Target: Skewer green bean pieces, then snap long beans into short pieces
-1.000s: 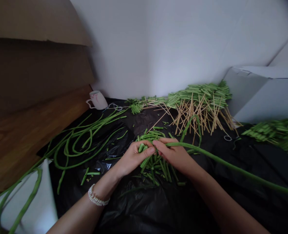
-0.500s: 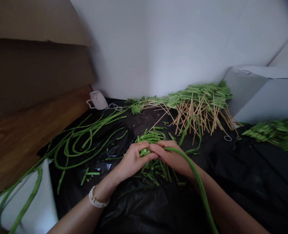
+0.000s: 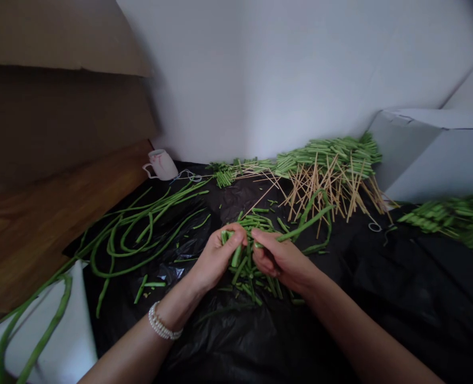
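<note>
My left hand (image 3: 220, 253), with a beaded bracelet at the wrist, is closed around short pieces of green long bean (image 3: 237, 255). Close beside it, a small gap away, my right hand (image 3: 278, 256) pinches the end of a long bean (image 3: 306, 225) that extends away to the right. Under both hands lies a heap of cut bean pieces (image 3: 256, 288) on black plastic sheeting (image 3: 236, 341). My hands hide part of that heap.
Whole long beans (image 3: 128, 266) curl on the left. Bean pieces on wooden skewers (image 3: 332, 154) are stacked against the wall, with another bunch (image 3: 456, 216) at right. A white mug (image 3: 162, 165), a white box (image 3: 428, 154) and cardboard (image 3: 68, 112) stand around the sheet.
My hands have moved slightly apart. The long bean in my right hand has swung from hanging over my forearm to pointing away to the right.
</note>
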{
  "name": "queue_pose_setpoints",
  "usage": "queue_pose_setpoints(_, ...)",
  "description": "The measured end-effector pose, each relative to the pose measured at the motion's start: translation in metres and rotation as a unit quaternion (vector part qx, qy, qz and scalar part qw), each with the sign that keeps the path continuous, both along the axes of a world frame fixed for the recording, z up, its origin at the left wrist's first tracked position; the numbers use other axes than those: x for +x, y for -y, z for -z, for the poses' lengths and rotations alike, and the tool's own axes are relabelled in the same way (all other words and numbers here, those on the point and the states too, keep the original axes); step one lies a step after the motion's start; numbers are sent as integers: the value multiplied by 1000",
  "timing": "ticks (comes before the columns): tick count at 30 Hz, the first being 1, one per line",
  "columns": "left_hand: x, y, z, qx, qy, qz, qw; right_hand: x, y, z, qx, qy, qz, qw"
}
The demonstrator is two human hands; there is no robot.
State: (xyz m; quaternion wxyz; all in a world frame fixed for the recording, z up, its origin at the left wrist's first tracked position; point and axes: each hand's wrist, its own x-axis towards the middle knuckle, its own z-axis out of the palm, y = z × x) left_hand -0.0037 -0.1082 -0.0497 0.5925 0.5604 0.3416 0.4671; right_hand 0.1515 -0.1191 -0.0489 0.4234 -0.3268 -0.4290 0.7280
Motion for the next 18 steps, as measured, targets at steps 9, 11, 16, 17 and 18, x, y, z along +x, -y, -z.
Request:
queue_pose_setpoints(9, -3, -2, -2, -97, -9, 81, 992, 1, 5, 5, 116, 181, -83, 973)
queue_pose_setpoints(11, -5, -1, -3, -79, -46, 100, 991, -1, 6, 7, 126, 195, -110, 966)
queue_pose_setpoints(16, -2, 1, -6, -26, -132, 83, 987, -4, 11, 7, 92, 233, -143, 957)
queue_pose_setpoints(17, -1, 1, -6, -6, -141, 80, 987, -5, 12, 7, 90, 240, -144, 956)
queue_pose_setpoints(18, 0, 2, -6, 19, -148, 78, 986, -5, 13, 6, 92, 244, -143, 955)
